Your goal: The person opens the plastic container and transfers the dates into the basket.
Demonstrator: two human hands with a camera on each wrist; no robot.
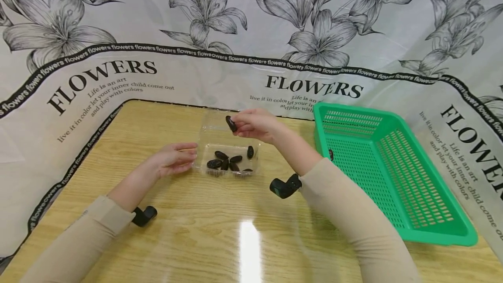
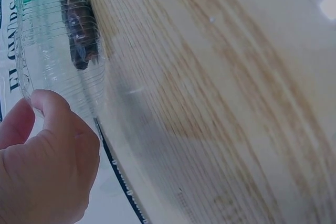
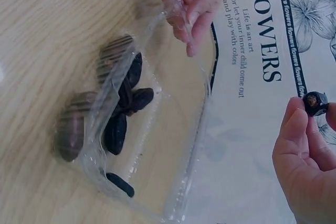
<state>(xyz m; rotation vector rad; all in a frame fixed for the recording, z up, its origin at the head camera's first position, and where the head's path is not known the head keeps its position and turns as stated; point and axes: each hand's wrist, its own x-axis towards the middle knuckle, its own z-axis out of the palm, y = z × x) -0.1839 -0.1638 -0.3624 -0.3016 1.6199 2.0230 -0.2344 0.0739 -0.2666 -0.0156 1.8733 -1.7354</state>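
Note:
A clear plastic box [image 1: 240, 150] with its lid [image 1: 212, 121] folded back lies on the table, several dark dates [image 1: 214, 163] spread over its floor. My left hand [image 1: 170, 160] is at the box's left side; in the left wrist view, its thumb and fingertips [image 2: 46, 100] pinch the plastic rim. Above the lid, my right hand [image 1: 255, 125] pinches one dark date [image 1: 231, 124] between thumb and fingers. The right wrist view shows this date's brownish end [image 3: 314, 99] facing the camera.
A green plastic basket [image 1: 432, 236] stands at the right, with a dark date [image 1: 331, 155] by its left wall. Black wrist cameras [image 1: 284, 188] protrude below both forearms. A flower-printed white cloth [image 1: 220, 86] borders the wooden table [image 1: 188, 235] at the back and sides.

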